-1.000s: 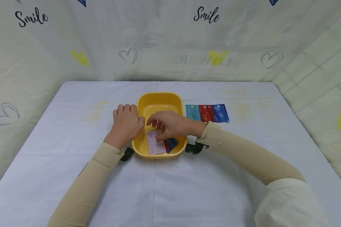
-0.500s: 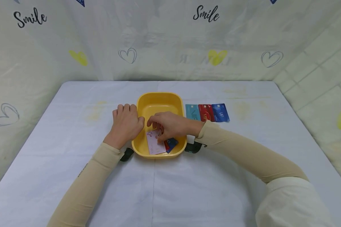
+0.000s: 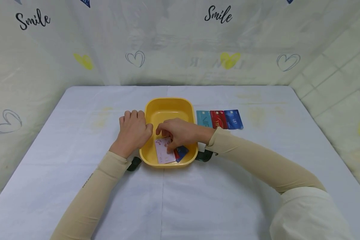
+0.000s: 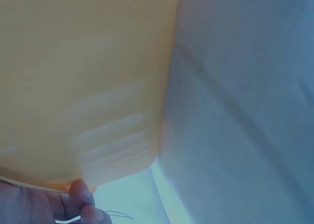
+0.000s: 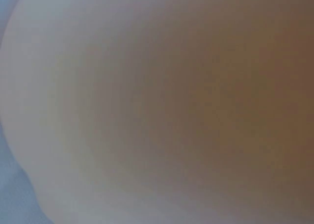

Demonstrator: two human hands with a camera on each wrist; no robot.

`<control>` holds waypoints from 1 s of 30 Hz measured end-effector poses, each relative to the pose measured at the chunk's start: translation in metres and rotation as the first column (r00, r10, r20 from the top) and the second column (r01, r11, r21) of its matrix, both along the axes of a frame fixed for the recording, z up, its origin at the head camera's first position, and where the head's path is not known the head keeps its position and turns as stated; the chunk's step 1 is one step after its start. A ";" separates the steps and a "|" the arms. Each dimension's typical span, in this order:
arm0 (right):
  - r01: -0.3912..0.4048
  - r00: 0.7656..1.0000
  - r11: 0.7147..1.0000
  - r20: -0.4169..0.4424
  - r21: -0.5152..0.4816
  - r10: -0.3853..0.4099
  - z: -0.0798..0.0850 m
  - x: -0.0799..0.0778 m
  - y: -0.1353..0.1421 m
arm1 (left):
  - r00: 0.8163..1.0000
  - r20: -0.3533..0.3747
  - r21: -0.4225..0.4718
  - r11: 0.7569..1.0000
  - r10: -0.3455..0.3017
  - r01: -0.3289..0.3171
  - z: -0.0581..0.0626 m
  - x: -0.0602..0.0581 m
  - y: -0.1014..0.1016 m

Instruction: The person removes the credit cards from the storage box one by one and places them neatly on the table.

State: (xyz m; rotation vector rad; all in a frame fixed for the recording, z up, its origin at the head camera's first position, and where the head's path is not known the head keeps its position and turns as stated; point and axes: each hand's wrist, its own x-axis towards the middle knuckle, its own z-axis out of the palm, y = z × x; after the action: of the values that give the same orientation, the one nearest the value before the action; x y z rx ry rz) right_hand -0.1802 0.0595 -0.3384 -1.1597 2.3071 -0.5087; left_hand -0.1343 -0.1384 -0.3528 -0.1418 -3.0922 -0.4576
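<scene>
Pale pink rectangular card with small reddish marks near its far edge (image 3: 161, 155) lies in the near part of a yellow, rounded-corner, plastic-looking tray (image 3: 169, 115). Just beside it on the right, with edges meeting or overlapping, is a dark blue card (image 3: 183, 153) turned at an angle. A narrow red strip (image 3: 176, 154) shows between the two; whether it is another card or part of the blue one's print, I cannot tell.

The person's right hand (image 3: 180, 130) reaches over the tray from the right, fingers bent and thumb at the pink card. Whether its grip is pinching the card or only resting there cannot be told, since the fingers hide the contact and the right wrist view is a blur. The left hand (image 3: 134, 133) holds the tray's left rim, its thumb at the inner side.

To the right of the tray, on the white-covered tabletop (image 3: 138, 200), a teal rectangular card (image 3: 204, 119), a red rectangular card (image 3: 218, 119) and a glossy blue rectangular card (image 3: 234, 119) lie in a tidy row, side by side.

By that layout, the handling of the cards looks partway along: three lie in order outside the tray, while at least two are loose inside. The pink card seems to be the one being dealt with, neither clear of the tray nor part of the row.
</scene>
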 end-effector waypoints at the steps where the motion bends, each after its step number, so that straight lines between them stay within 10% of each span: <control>1: 0.001 1.000 1.000 0.001 0.006 -0.001 0.000 0.000 0.000 | 1.000 0.000 0.000 1.000 0.000 0.000 0.000 0.000 0.000; 30: -0.031 0.999 0.996 0.027 0.087 0.029 0.000 -0.001 -0.002 | 1.000 -0.011 0.007 1.000 -0.002 0.002 0.001 0.002 0.001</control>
State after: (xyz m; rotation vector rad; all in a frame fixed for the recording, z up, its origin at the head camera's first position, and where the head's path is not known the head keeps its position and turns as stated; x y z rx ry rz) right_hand -0.1816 0.0573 -0.3386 -1.1373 2.2631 -0.4047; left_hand -0.1327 -0.1378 -0.3521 -0.1464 -3.0799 -0.4666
